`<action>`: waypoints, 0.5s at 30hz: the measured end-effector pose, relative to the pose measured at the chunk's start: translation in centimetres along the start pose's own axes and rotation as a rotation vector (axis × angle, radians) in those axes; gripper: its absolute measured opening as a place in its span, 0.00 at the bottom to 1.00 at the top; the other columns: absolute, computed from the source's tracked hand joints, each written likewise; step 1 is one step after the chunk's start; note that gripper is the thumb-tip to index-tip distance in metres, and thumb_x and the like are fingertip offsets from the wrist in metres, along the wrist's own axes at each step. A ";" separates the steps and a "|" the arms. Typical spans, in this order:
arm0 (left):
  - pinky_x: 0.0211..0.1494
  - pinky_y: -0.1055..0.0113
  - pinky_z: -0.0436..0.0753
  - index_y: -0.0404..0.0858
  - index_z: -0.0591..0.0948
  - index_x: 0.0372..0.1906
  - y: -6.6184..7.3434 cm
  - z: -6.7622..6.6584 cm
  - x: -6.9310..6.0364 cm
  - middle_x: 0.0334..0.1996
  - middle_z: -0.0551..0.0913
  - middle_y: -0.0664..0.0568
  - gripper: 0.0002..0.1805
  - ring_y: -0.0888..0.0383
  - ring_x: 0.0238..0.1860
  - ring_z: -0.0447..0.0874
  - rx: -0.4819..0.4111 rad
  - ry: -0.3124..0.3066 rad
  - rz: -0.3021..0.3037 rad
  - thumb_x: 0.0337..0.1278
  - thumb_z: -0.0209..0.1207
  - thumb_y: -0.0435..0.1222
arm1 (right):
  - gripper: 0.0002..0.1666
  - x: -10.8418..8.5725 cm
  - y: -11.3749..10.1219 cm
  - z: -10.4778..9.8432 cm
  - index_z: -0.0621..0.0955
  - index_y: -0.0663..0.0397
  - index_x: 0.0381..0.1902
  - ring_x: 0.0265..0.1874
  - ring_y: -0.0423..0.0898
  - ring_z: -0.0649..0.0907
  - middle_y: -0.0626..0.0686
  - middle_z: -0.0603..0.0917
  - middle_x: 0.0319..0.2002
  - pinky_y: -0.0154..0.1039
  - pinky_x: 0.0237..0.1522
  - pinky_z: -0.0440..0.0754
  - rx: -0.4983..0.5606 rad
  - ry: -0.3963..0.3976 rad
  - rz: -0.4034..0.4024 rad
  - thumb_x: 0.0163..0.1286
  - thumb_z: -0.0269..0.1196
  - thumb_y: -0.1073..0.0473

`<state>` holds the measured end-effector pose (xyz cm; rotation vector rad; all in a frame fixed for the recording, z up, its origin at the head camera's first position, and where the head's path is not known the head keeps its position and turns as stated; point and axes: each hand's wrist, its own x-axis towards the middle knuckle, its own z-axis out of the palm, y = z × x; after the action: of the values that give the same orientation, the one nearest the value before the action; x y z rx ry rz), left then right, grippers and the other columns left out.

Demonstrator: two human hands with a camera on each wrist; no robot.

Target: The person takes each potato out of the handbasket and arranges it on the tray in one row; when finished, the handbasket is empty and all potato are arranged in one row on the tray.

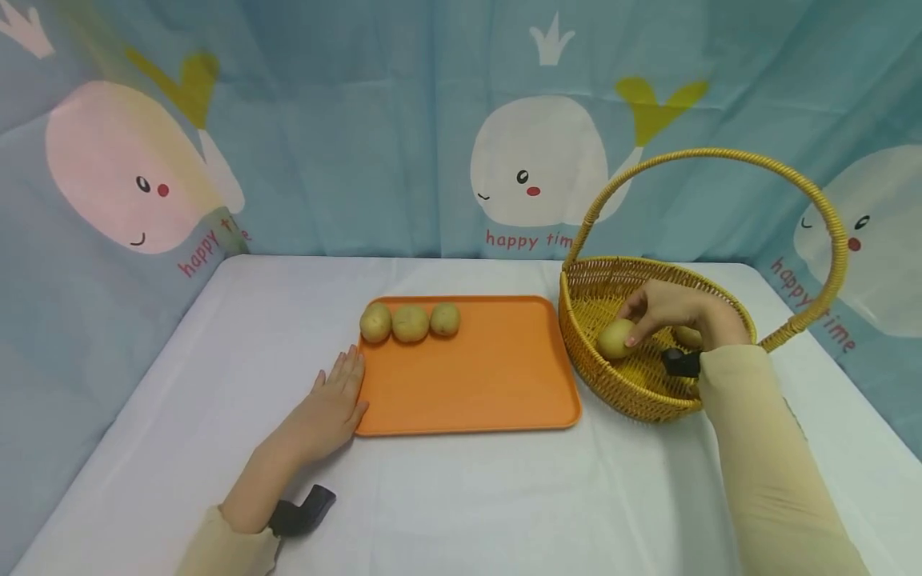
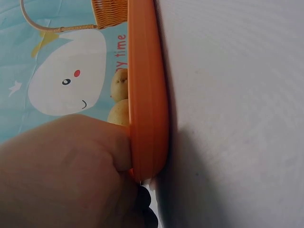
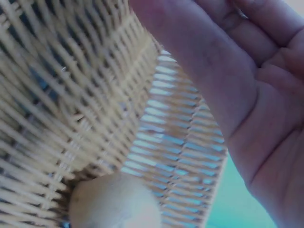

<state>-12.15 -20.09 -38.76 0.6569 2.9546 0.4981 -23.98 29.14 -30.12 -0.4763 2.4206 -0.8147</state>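
My right hand (image 1: 673, 308) reaches into a yellow wicker basket (image 1: 598, 368) and pinches a potato (image 1: 614, 339) between thumb and fingers. Another potato (image 1: 687, 337) lies deeper in the basket, partly covered by the wrist. In the right wrist view, a potato (image 3: 114, 202) sits against the woven wall below the right hand (image 3: 228, 61); the pinched one is out of that view. At the left edge of an orange tray (image 1: 468, 384), my left hand (image 1: 331, 408) rests with straight fingers. Three potatoes (image 1: 410, 324) line the tray's back left.
The basket's tall handle (image 1: 709, 154) arches above the right hand. A white cloth (image 1: 461, 504) covers the table, and a blue printed curtain (image 1: 346, 160) hangs behind it. Black wrist mounts (image 1: 295, 518) show at both wrists.
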 end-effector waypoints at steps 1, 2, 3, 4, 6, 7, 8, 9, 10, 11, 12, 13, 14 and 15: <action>0.65 0.35 0.51 0.18 0.51 0.68 -0.1 0.0 0.1 0.70 0.47 0.27 0.34 0.32 0.70 0.44 0.000 0.001 -0.002 0.66 0.50 0.35 | 0.23 0.0 -0.3 -0.1 0.84 0.65 0.42 0.34 0.45 0.83 0.53 0.86 0.36 0.38 0.38 0.81 -0.022 0.017 -0.021 0.49 0.74 0.58; 0.65 0.35 0.51 0.18 0.51 0.68 0.0 -0.1 0.1 0.70 0.47 0.27 0.35 0.32 0.70 0.44 -0.001 0.000 -0.004 0.66 0.50 0.35 | 0.23 0.0 -0.5 -0.2 0.84 0.64 0.42 0.34 0.45 0.83 0.52 0.86 0.36 0.38 0.38 0.80 -0.043 0.033 -0.031 0.48 0.75 0.57; 0.65 0.35 0.51 0.19 0.51 0.68 -0.1 -0.1 0.2 0.70 0.47 0.27 0.35 0.33 0.70 0.44 -0.003 -0.002 -0.006 0.66 0.49 0.35 | 0.24 0.0 -0.8 -0.3 0.84 0.63 0.42 0.35 0.45 0.82 0.52 0.86 0.36 0.38 0.39 0.80 -0.056 0.047 -0.035 0.48 0.75 0.57; 0.65 0.35 0.51 0.19 0.51 0.68 -0.1 -0.1 0.2 0.70 0.46 0.27 0.35 0.33 0.70 0.44 -0.005 -0.005 -0.006 0.67 0.49 0.35 | 0.24 0.0 -1.1 -0.4 0.84 0.62 0.42 0.35 0.45 0.82 0.52 0.86 0.36 0.38 0.40 0.79 -0.069 0.062 -0.038 0.48 0.75 0.56; 0.65 0.35 0.51 0.19 0.51 0.68 -0.1 -0.1 0.3 0.70 0.46 0.27 0.35 0.33 0.70 0.43 -0.005 -0.010 -0.006 0.67 0.49 0.35 | 0.24 -0.1 -1.5 -0.5 0.84 0.62 0.42 0.37 0.45 0.81 0.52 0.86 0.38 0.39 0.41 0.78 -0.076 0.096 -0.032 0.47 0.75 0.56; 0.65 0.36 0.51 0.19 0.51 0.68 -0.1 -0.1 0.3 0.70 0.47 0.27 0.35 0.33 0.70 0.44 -0.003 -0.012 -0.005 0.67 0.49 0.35 | 0.24 -0.2 -1.8 -0.5 0.84 0.61 0.42 0.38 0.45 0.81 0.52 0.85 0.38 0.39 0.42 0.78 -0.082 0.114 -0.030 0.47 0.76 0.56; 0.65 0.36 0.51 0.19 0.51 0.68 0.0 -0.1 0.3 0.70 0.47 0.27 0.34 0.33 0.70 0.44 0.001 -0.010 -0.004 0.67 0.49 0.35 | 0.24 -0.2 -2.0 -0.5 0.84 0.60 0.42 0.38 0.45 0.80 0.52 0.85 0.39 0.39 0.42 0.77 -0.081 0.130 -0.026 0.47 0.76 0.55; 0.65 0.36 0.51 0.19 0.51 0.68 0.0 -0.1 0.2 0.70 0.47 0.27 0.34 0.33 0.70 0.44 0.003 -0.010 -0.005 0.67 0.49 0.35 | 0.25 -0.3 -2.2 -0.5 0.84 0.60 0.43 0.39 0.45 0.80 0.52 0.85 0.40 0.39 0.43 0.77 -0.083 0.147 -0.028 0.47 0.76 0.55; 0.65 0.36 0.51 0.19 0.51 0.68 0.0 -0.1 0.2 0.70 0.47 0.27 0.34 0.33 0.70 0.44 0.004 -0.010 -0.005 0.67 0.49 0.35 | 0.25 -0.3 -2.5 -0.5 0.84 0.59 0.43 0.40 0.45 0.80 0.52 0.85 0.41 0.39 0.43 0.76 -0.085 0.164 -0.033 0.47 0.76 0.55; 0.65 0.36 0.51 0.19 0.51 0.68 0.0 -0.1 0.2 0.70 0.47 0.27 0.34 0.33 0.70 0.44 0.006 -0.010 -0.007 0.67 0.49 0.35 | 0.25 -0.3 -2.7 -0.5 0.84 0.59 0.43 0.41 0.45 0.79 0.53 0.85 0.42 0.38 0.43 0.76 -0.084 0.181 -0.040 0.47 0.76 0.54; 0.65 0.36 0.51 0.19 0.51 0.68 0.0 -0.1 0.1 0.70 0.47 0.28 0.34 0.33 0.70 0.44 0.006 -0.011 -0.009 0.67 0.49 0.35 | 0.25 -0.3 -3.0 -0.5 0.84 0.59 0.43 0.41 0.45 0.79 0.53 0.85 0.42 0.38 0.43 0.76 -0.086 0.197 -0.048 0.47 0.76 0.54; 0.65 0.36 0.51 0.19 0.51 0.68 0.0 -0.1 0.1 0.70 0.47 0.28 0.34 0.33 0.70 0.44 0.005 -0.011 -0.010 0.67 0.49 0.35 | 0.25 -0.3 -3.2 -0.5 0.84 0.59 0.43 0.41 0.45 0.79 0.53 0.85 0.42 0.37 0.42 0.76 -0.094 0.211 -0.058 0.47 0.76 0.54; 0.65 0.36 0.51 0.19 0.51 0.68 0.0 -0.1 0.1 0.70 0.47 0.28 0.34 0.33 0.70 0.44 0.003 -0.011 -0.012 0.67 0.49 0.35 | 0.25 -0.3 -3.4 -0.5 0.84 0.59 0.44 0.40 0.44 0.79 0.53 0.85 0.42 0.36 0.42 0.76 -0.098 0.217 -0.071 0.47 0.76 0.54; 0.66 0.36 0.51 0.19 0.51 0.68 0.0 -0.1 0.1 0.70 0.47 0.28 0.34 0.34 0.70 0.44 0.002 -0.011 -0.013 0.67 0.49 0.35 | 0.25 -0.3 -3.6 -0.5 0.84 0.59 0.44 0.40 0.44 0.79 0.53 0.85 0.41 0.35 0.41 0.76 -0.100 0.222 -0.083 0.48 0.76 0.55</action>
<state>-12.22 -20.05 -38.69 0.6381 2.9476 0.4889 -23.47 26.81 -27.33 -0.5531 2.6709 -0.8226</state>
